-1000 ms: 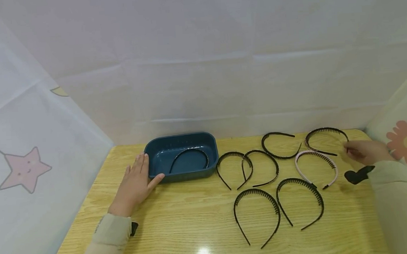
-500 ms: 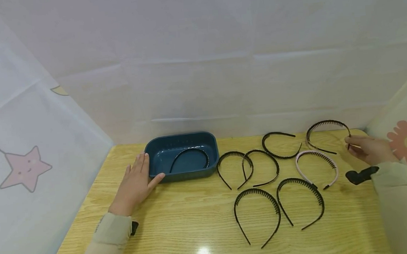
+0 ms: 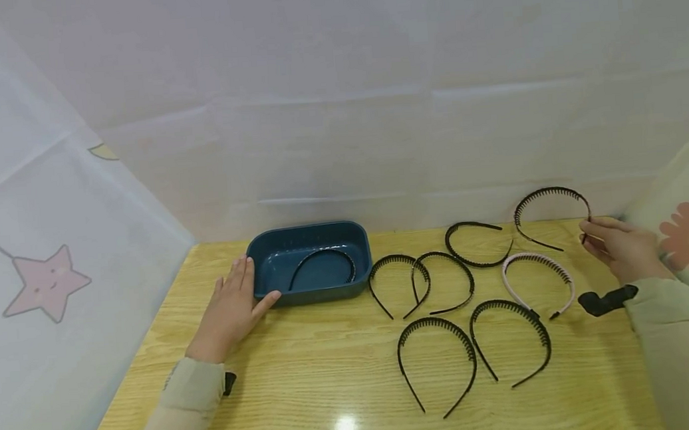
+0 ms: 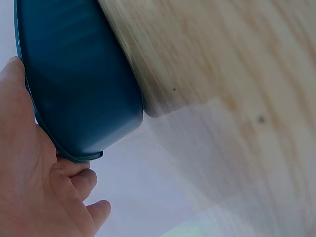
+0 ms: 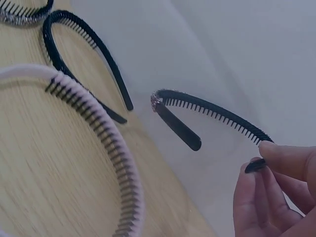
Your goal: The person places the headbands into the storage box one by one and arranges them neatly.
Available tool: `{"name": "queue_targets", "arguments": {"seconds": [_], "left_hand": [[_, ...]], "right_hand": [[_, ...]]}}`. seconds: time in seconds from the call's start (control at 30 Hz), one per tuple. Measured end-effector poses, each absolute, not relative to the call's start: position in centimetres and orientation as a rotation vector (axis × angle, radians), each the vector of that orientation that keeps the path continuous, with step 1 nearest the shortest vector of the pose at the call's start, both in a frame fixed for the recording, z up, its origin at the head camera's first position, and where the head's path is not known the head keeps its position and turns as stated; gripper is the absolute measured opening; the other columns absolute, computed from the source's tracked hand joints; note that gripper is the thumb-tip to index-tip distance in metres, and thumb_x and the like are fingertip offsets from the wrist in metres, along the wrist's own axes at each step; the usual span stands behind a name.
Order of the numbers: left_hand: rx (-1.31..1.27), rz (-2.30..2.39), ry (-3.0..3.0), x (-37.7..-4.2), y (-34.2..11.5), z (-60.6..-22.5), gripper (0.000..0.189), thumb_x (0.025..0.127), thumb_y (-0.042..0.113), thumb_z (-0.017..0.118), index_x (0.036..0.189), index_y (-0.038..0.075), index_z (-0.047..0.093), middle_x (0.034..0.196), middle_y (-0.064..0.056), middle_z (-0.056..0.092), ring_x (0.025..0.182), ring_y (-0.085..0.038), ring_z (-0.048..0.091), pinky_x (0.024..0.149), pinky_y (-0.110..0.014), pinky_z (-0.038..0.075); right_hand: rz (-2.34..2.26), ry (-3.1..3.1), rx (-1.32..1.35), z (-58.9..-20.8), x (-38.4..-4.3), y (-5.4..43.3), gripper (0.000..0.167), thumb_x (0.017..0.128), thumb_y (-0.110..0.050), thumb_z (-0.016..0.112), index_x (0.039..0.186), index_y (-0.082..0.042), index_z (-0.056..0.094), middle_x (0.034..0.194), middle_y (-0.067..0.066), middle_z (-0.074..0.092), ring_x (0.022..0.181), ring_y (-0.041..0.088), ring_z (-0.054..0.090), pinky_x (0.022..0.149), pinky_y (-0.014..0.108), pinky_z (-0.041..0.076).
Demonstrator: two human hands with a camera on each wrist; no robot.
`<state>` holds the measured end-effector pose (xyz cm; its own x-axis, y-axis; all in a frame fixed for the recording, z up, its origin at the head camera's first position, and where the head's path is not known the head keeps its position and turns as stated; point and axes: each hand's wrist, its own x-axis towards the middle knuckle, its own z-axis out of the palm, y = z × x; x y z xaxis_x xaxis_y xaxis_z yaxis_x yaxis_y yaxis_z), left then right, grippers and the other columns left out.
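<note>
In the head view my right hand pinches one end of a black toothed headband, raised off the table at the far right. The right wrist view shows this headband between thumb and fingers, with a glittery patch along its band. My left hand rests against the left end of a dark blue basin, fingers straight along its side and thumb by the front. One dark headband lies inside the basin. A pink headband lies just left of my right hand.
Several black headbands lie on the wooden table: an overlapping pair beside the basin, one at the back, and a front pair. White sheeting stands behind and at both sides.
My right hand has lifted the black headband up off the table, and its arch now stands higher against the sheeting. My left hand and the basin stay in place.
</note>
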<state>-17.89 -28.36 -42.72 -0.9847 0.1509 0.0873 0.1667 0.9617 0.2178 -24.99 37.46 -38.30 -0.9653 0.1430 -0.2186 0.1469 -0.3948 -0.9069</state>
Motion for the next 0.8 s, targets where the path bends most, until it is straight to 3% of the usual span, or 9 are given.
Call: {"name": "queue_targets", "arguments": {"seconds": [0.33, 0.8], "left_hand": [[-0.241, -0.335, -3.046, -17.9, -28.4, -42.8, 0.099, 0.102, 0.066, 0.041, 0.159, -0.008, 0.009, 0.166, -0.027, 0.006, 0.154, -0.044, 0.007, 0.12, -0.066, 0.011], [-0.248, -0.36, -3.049, -17.9, -28.5, -42.8, 0.1, 0.101, 0.066, 0.04, 0.159, -0.008, 0.008, 0.166, -0.027, 0.005, 0.154, -0.044, 0.005, 0.121, -0.066, 0.008]], "right_hand": [[-2.655, 1.756, 0.363, -37.5, -25.0, 35.2, 0.019, 0.089, 0.0, 0.076, 0.099, -0.016, 0.078, 0.093, -0.004, 0.073, 0.078, 0.011, 0.071, 0.071, 0.021, 0.06], [-2.575, 1.726, 0.159, -36.5, -24.2, 31.5, 0.02, 0.095, -0.002, 0.07, 0.107, -0.015, 0.08, 0.096, -0.002, 0.075, 0.081, 0.012, 0.071, 0.072, 0.021, 0.06]]}}
